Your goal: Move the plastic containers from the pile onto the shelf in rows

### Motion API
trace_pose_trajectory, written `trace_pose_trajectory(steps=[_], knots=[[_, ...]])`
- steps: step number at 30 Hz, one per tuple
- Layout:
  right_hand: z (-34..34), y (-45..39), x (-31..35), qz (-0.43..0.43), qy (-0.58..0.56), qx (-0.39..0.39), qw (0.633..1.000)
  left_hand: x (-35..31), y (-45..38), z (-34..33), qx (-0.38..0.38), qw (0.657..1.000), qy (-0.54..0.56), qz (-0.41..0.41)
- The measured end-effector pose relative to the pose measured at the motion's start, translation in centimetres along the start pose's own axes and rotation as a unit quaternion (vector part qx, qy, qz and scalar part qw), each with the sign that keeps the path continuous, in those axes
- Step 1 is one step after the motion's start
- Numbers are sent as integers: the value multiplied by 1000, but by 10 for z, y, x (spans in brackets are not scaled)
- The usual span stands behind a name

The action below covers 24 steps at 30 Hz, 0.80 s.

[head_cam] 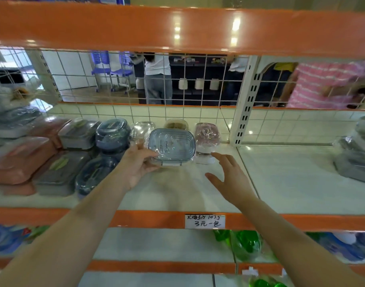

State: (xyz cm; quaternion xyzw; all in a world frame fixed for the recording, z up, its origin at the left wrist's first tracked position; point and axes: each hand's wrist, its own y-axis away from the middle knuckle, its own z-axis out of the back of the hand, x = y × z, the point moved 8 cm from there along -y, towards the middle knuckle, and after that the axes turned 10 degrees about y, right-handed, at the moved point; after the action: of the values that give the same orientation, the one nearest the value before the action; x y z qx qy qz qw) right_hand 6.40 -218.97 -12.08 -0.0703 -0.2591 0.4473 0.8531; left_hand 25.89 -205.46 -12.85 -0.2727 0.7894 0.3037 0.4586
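Container (170, 147) held at its left edge by left hand's grip (138, 162).

Left of the blue-lidded container (171, 146): stacked boxes (9, 121) ran off the frame edge, blurred. Behind it, a brownish tub (176, 123) mostly hidden. Its label print unreadable.

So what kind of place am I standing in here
Most likely a shop. Wrapped plastic containers stand in rows on an orange-edged shelf, a handwritten price tag is stuck to its front, and a wire grid back panel shows further shelving behind.
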Motion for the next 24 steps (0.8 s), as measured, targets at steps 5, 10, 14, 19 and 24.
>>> trace_pose_trajectory(steps=[5, 10, 14, 19, 24], knots=[[-12, 10, 8, -11, -25, 8, 1000, 5, 12, 27, -28, 999, -29, -21], [-21, 17, 20, -17, -30, 40, 999, 2, 29, 52, -71, 996, -41, -46], [-25, 15, 36, -5, -46, 61, 997, -7, 44, 63, -108, 990, -46, -80], [-28, 24, 46, 12, -59, 86, 994, -6, 69, 90, -192, 975, -47, -104], [-36, 36, 52, 20, -81, 105, 991, -5, 99, 116, -248, 959, -37, -133]])
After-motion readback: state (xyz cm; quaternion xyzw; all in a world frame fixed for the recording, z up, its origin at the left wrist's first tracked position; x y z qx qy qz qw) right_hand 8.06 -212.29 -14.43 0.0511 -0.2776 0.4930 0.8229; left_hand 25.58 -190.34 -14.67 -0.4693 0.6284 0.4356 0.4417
